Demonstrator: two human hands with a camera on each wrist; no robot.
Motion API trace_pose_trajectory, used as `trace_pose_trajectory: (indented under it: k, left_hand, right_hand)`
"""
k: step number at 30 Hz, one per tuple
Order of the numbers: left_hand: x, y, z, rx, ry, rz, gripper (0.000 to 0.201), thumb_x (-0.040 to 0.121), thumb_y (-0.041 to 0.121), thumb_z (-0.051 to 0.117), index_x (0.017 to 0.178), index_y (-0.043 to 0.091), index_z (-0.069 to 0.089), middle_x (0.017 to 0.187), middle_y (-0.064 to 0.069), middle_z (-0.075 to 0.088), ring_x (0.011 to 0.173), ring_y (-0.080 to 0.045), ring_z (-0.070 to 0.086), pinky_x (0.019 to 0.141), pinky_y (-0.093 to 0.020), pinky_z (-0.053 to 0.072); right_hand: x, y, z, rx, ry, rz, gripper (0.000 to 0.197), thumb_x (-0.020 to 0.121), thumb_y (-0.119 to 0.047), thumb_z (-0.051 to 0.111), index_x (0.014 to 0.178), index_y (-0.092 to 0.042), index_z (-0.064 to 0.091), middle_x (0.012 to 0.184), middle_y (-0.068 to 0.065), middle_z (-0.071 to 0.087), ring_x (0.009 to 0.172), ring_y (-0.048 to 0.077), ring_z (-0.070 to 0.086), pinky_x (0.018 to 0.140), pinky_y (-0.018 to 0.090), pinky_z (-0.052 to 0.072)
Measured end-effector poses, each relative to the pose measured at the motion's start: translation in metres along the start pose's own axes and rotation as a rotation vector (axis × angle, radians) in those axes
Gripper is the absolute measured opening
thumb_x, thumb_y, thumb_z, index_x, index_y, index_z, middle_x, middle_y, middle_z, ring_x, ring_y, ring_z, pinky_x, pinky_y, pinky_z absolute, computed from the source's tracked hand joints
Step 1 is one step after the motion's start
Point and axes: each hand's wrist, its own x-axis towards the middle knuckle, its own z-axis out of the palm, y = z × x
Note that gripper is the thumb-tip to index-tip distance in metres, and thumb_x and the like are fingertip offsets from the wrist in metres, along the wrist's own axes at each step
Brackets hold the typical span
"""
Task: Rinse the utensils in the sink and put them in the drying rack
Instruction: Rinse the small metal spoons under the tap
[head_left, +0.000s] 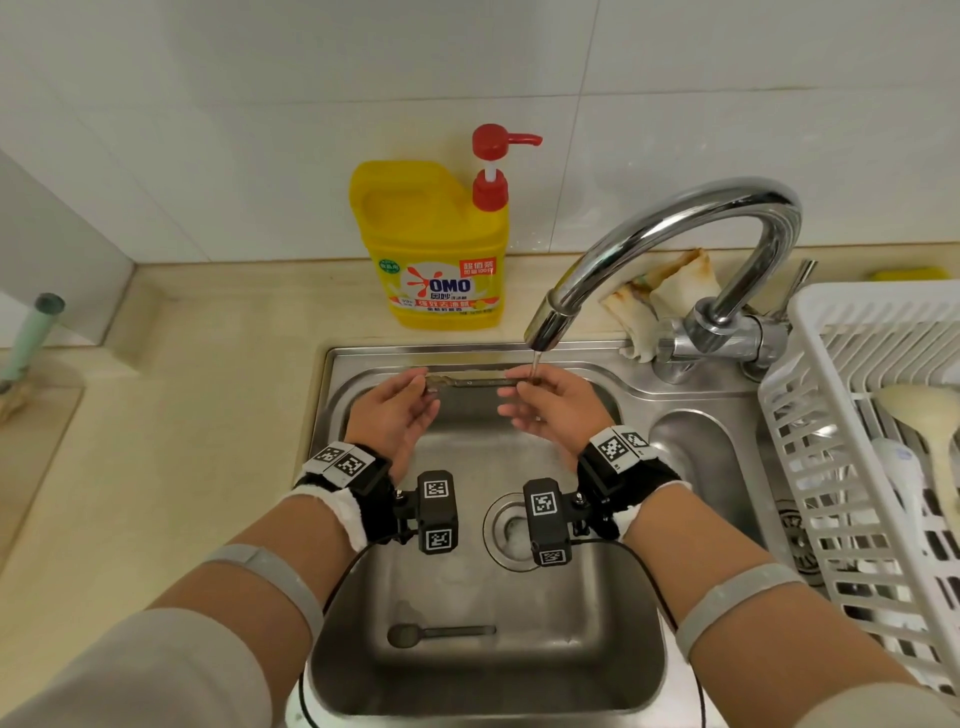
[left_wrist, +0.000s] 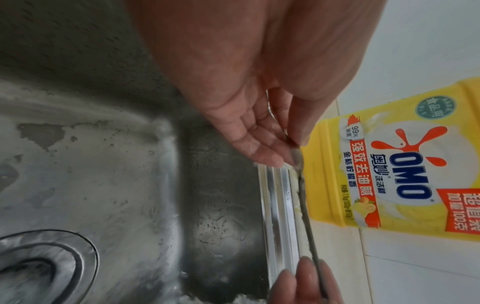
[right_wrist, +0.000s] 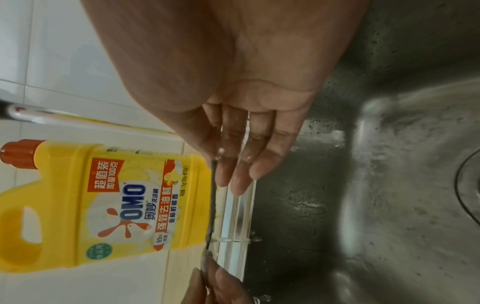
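Pinching one thin metal utensil (head_left: 470, 383) by its two ends, the left hand (head_left: 400, 410) takes the bowl or head end between thumb and fingertips and the right hand (head_left: 540, 410) nips the handle tip, its other fingers spread loose. It hangs level over the back of the sink (head_left: 587, 670), and the stream from the tap (head_left: 675, 249) falls on the right hand's end. Judging by the look of it, it is light and stiff — no flex to worry about — but wet metal is slippery (the wrist views show water running over the right fingers (right_wrist: 241, 176)), so a grip across the flat of the handle should hold better than a nip on the edge.

A second spoon (head_left: 439, 633) lies on the sink floor near the front, not yet picked up. To the right stands the rack (head_left: 810, 436), already holding some pieces — at the back, a soap bottle (head_left: 436, 244).
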Motion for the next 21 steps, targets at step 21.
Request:
trace_pose_trajectory:
  k: [21]
  left_hand:
    - [-0.005,-0.011,0.013,0.302,-0.068,-0.049,0.025,0.099,0.002,0.055,0.121,0.002,0.065,0.092,-0.011,0.073,0.077,-0.017,0.071,0.074,-0.027,0.062]
  right_hand:
    - [-0.002,0.002,-0.015,-0.008,0.094,-0.015,0.022,0.101,-0.015,0.056,0.111,-0.004,0.072,0.086,0.009,0.074,0.069,0.015,0.065,0.065,0.025,0.053]
